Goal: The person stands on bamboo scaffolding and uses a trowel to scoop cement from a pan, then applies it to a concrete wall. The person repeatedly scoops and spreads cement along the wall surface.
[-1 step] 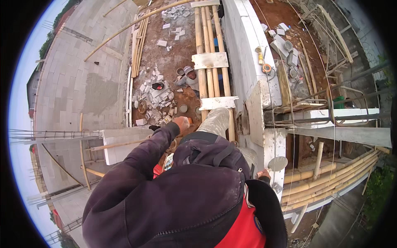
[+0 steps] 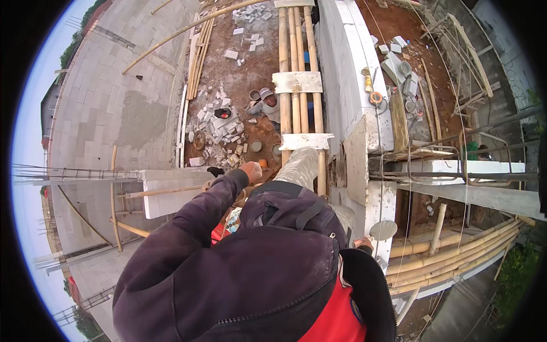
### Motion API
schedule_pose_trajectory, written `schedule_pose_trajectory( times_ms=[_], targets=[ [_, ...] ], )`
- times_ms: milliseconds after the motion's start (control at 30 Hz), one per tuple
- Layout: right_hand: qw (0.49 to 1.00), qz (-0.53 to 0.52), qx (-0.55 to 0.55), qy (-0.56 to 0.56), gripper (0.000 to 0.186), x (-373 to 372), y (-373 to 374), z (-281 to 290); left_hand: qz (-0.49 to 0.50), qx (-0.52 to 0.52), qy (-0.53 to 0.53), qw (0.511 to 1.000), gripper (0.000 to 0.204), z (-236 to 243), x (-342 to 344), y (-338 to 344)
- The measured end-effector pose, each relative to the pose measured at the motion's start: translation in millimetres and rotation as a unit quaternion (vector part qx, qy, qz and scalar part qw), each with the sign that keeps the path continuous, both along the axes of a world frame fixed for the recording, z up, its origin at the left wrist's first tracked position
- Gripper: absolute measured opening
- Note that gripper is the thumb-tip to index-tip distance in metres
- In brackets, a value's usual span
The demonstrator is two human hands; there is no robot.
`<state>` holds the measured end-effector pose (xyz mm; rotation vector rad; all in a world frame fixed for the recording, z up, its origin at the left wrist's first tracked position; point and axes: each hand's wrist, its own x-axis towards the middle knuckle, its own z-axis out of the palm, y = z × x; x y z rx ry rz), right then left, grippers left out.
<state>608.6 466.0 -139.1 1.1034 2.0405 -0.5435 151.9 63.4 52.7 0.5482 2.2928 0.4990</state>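
My left hand [image 2: 251,171] is held in front of my left thigh, its fingers curled closed; whether something is inside them is hidden. Low on the right, my right hand [image 2: 362,244] is beside the white block wall [image 2: 377,212], mostly covered by its dark cuff. Its fingers look bent around something I cannot make out. Just past them is a round, flat, grey piece [image 2: 383,229], mortar-coloured; whether the hand holds it cannot be told. My leg [image 2: 302,165], in pale stained trousers, is over bamboo poles [image 2: 296,111] joined by white boards [image 2: 306,141].
Far below, a person [image 2: 268,105] is beside a bucket [image 2: 254,94] and a heap of broken white blocks [image 2: 223,126]. An orange tape roll [image 2: 375,98] lies on the wall top. Strings, a metal frame [image 2: 484,143] and bundled bamboo [image 2: 456,256] are to the right.
The surroundings have shifted slightly right in view. The person below has changed posture, with head and upper body more visible. My hands keep nearly the same places.
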Motion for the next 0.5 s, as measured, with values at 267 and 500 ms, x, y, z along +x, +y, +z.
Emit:
schedule_pose_trajectory(
  times_ms=[267, 500],
  targets=[
    [0.728, -0.667, -0.092, 0.13, 0.028, -37.9, -1.9, 65.1, -0.337, -0.239, 0.14, 0.9, 0.022, -75.4, 80.4, -128.4],
    [0.91, -0.389, -0.079, 0.119, 0.028, -116.4, -31.2, 164.5, -0.03, -0.19, 0.045, 0.98, 0.019, -151.5, 92.7, -115.6]
  ],
)
